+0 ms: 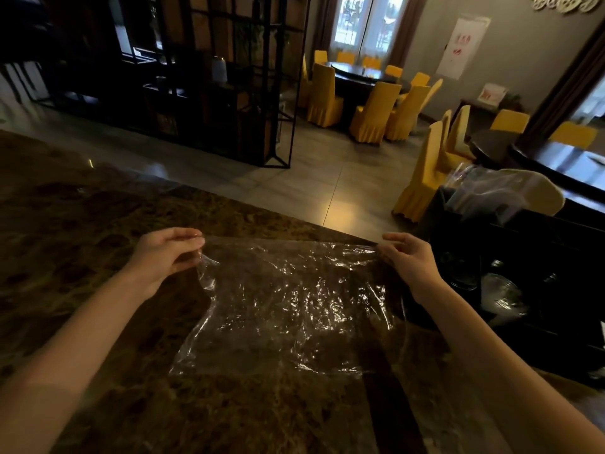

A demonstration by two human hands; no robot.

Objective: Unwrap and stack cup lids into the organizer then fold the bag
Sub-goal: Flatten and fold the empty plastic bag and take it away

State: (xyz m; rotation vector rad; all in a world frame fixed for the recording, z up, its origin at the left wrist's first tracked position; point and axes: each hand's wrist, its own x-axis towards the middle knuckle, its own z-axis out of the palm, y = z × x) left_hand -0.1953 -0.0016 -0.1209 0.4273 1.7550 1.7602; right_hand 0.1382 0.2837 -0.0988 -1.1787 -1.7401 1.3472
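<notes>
Here we hold a clear plastic bag (288, 303) by its two far corners over a brown marble countertop (85, 231). Our left hand (163, 253) pinches the far left corner between thumb and fingertips, the fingers curled together over the film. Our right hand (409, 257) pinches the far right corner in the same way, thumb below and fingers closed above. The far edge of the bag runs taut between the two hands. From that edge the film slopes down toward us, and its near edge lies on the countertop. The bag is wrinkled and spread to roughly full width, with nothing visible inside it.

To the right of the countertop, past our right forearm, stands a dark organizer (523, 290). Several clear cup lids (501, 293) show in it, but we cannot tell how they are stacked or in which compartment they sit, as the area is dark. Another piece of clear plastic wrapping (484, 188) rises at the far side of the organizer.

Beyond the countertop we see a tiled floor (327, 191), a black metal shelf frame (229, 77) and yellow-covered chairs (373, 113) around dark round tables.
</notes>
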